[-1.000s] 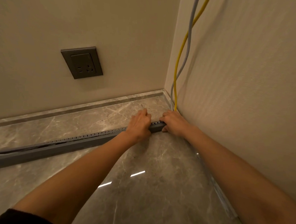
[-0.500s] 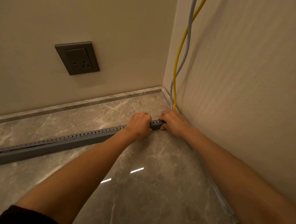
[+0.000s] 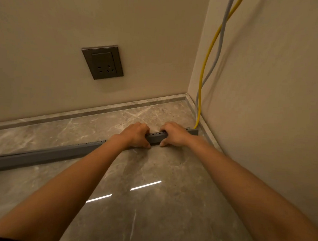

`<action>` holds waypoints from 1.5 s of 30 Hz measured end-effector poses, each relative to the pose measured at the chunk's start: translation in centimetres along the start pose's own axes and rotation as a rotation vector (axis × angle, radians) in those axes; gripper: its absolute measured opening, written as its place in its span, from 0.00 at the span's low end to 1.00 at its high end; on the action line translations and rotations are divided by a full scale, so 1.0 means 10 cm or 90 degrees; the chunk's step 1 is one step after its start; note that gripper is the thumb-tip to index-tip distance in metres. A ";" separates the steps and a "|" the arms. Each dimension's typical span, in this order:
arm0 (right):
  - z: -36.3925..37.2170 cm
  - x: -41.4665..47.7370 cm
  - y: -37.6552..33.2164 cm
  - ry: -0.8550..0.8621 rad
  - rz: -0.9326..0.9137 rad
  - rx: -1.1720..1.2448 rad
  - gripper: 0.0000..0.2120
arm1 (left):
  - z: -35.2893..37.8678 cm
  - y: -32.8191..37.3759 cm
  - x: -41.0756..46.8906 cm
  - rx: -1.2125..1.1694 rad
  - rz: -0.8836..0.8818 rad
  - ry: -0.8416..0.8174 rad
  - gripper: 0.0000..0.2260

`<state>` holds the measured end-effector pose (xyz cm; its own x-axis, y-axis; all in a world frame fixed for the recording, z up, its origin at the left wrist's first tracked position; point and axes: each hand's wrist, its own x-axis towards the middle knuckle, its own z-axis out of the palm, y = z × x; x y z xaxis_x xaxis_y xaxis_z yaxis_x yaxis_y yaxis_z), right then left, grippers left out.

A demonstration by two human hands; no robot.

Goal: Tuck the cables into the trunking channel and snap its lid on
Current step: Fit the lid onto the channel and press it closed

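Observation:
A long grey trunking channel point(image 3: 45, 155) lies across the marble floor, from the left edge to the right wall. Its slotted top edge shows between my hands. My left hand point(image 3: 136, 135) is clamped over the trunking, fingers over the far side and thumb on the near side. My right hand point(image 3: 174, 134) grips it the same way, just to the right. A yellow cable point(image 3: 206, 68) and a grey cable point(image 3: 217, 55) drop down the right wall and enter the trunking's right end. Whether a lid sits on top I cannot tell.
A dark grey wall socket point(image 3: 102, 62) sits on the back wall above the floor. A marble skirting strip point(image 3: 101, 110) runs along the back wall and the right wall. The room corner is just beyond my right hand.
Both hands have slid left along the trunking, uncovering its right end by the wall. The gap seen at the left part of the channel earlier is no longer visible.

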<state>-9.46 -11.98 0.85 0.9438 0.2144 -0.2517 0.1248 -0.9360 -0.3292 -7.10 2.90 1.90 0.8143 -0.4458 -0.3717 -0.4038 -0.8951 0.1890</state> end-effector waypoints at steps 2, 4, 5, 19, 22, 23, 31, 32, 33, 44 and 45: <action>0.02 0.02 -0.04 0.006 -0.010 -0.016 0.18 | 0.03 -0.03 -0.03 0.036 0.008 0.017 0.18; 0.04 0.01 -0.05 0.026 -0.018 -0.053 0.18 | 0.07 -0.01 -0.05 0.063 0.025 0.048 0.16; 0.05 0.00 -0.05 0.033 -0.022 -0.067 0.18 | 0.09 0.00 -0.05 0.069 0.033 0.062 0.15; -0.05 0.07 -0.13 -0.008 0.004 0.027 0.16 | 0.01 -0.31 -0.07 -0.078 -0.008 0.051 0.17; 0.05 0.13 -0.32 -0.011 -0.015 0.069 0.10 | 0.03 -0.38 -0.12 -0.052 -0.019 0.047 0.17; 0.08 0.15 -0.36 -0.005 -0.016 0.073 0.11 | 0.04 -0.36 -0.14 -0.033 -0.017 0.056 0.16; 0.12 0.11 -0.37 0.042 -0.050 -0.012 0.14 | 0.16 -0.23 -0.21 0.084 0.027 0.128 0.14; 0.13 0.11 -0.37 0.045 -0.052 -0.013 0.14 | 0.17 -0.22 -0.21 0.088 0.029 0.130 0.14; 0.12 0.11 -0.36 0.044 -0.052 -0.013 0.14 | 0.18 -0.22 -0.21 0.085 0.030 0.131 0.14; 0.08 0.20 -0.33 -0.051 -0.027 0.101 0.13 | 0.01 -0.56 -0.25 -0.094 -0.031 0.053 0.15; 0.09 0.21 -0.34 -0.048 -0.022 0.105 0.13 | 0.01 -0.56 -0.25 -0.089 -0.035 0.058 0.15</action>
<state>-8.21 -8.13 0.65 0.9132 0.2724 -0.3031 0.0993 -0.8701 -0.4828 -6.92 9.02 1.67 0.8705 -0.3883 -0.3023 -0.3007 -0.9060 0.2978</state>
